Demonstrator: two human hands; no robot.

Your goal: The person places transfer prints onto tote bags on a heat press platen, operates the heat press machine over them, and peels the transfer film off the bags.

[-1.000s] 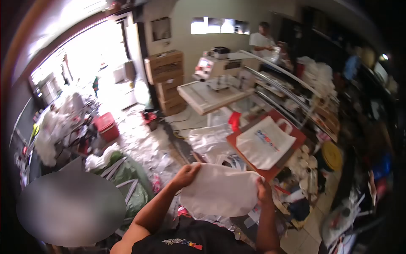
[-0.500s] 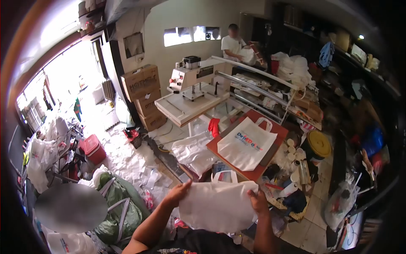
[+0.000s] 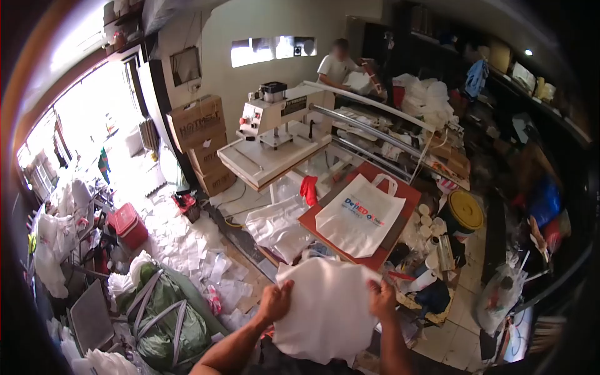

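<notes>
A plain white cloth bag (image 3: 325,309), its handles not clearly visible, is stretched between my hands in front of my body. My left hand (image 3: 275,301) is closed on its left edge, with the thumb on top. At its right edge, my right hand (image 3: 382,299) grips the cloth too. Just beyond, a white tote bag (image 3: 359,215) with blue and red lettering lies flat on a red-brown board (image 3: 312,220), its handle toward the far corner. To the board's left is a heap of white bags (image 3: 279,226), with a red cloth (image 3: 308,189) above it.
A heat press (image 3: 275,140) with a flat white bed stands beyond the board. Metal rollers (image 3: 369,132) run to its right, with another person (image 3: 337,67) behind them. Green sack (image 3: 165,315), red bin (image 3: 129,225) and scattered paper are at left; a yellow-lidded bucket (image 3: 464,211) is at right.
The white bag has turned from a wide, low shape to a taller one, its top edge raised. Both hands still hold its sides. My view has shifted slightly; the printed bag stays on the board.
</notes>
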